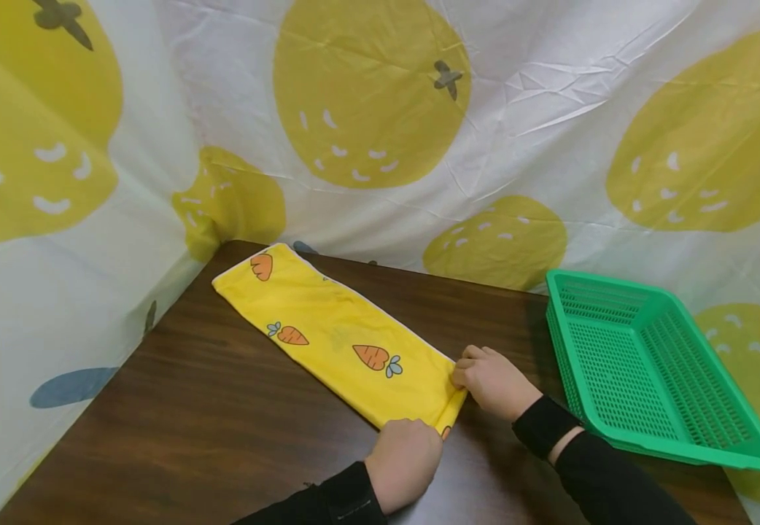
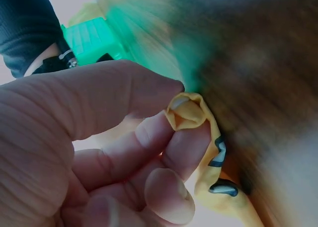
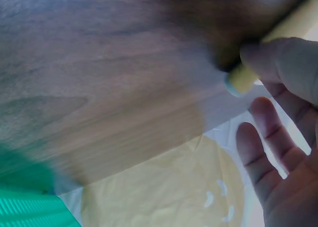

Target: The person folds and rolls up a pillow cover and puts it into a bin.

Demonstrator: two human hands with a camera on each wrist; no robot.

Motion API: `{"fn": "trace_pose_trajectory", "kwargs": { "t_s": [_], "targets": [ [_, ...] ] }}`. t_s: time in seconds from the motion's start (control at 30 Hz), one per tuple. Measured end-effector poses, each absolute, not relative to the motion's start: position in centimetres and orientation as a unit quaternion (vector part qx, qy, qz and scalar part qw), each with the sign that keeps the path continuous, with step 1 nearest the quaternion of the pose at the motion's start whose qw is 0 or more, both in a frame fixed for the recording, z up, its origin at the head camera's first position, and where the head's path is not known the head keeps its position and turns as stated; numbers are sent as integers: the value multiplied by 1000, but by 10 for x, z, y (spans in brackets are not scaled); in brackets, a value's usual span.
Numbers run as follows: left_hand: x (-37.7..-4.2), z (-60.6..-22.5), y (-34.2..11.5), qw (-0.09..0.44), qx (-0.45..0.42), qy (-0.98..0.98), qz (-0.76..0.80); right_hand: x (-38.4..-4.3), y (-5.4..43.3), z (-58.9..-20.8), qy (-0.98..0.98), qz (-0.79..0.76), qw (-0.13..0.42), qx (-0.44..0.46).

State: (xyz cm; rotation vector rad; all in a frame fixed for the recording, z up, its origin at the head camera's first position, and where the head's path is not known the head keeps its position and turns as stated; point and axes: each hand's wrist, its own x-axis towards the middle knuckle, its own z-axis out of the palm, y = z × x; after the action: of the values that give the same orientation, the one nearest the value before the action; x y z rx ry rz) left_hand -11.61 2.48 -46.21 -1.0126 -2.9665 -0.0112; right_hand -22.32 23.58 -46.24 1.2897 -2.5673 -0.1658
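Observation:
A yellow cloth printed with orange carrots lies folded into a long strip, slanting across the dark wooden table. At its near end the edge is turned over in a small roll. My left hand pinches the lower corner of that end; in the left wrist view the rolled cloth edge sits between thumb and fingers. The upper corner is pinched by my right hand. In the right wrist view, thumb and forefinger hold the cloth's rolled end, with the other fingers loosely bent.
A green plastic basket with perforated sides stands to the right, close to the right forearm. Behind and left of the table hangs a white curtain with yellow fruit prints.

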Motion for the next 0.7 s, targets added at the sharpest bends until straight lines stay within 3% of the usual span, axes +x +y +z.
{"fn": "trace_pose_trajectory", "kwargs": {
  "t_s": [0.57,0.7],
  "targets": [
    [-109,-460,28,-2,-328,-945,-6,-220,254,-465,-889,-59,125,436],
    [-108,-460,29,-14,-325,-946,-2,-221,247,-457,-901,-64,89,420]
  ]
}}
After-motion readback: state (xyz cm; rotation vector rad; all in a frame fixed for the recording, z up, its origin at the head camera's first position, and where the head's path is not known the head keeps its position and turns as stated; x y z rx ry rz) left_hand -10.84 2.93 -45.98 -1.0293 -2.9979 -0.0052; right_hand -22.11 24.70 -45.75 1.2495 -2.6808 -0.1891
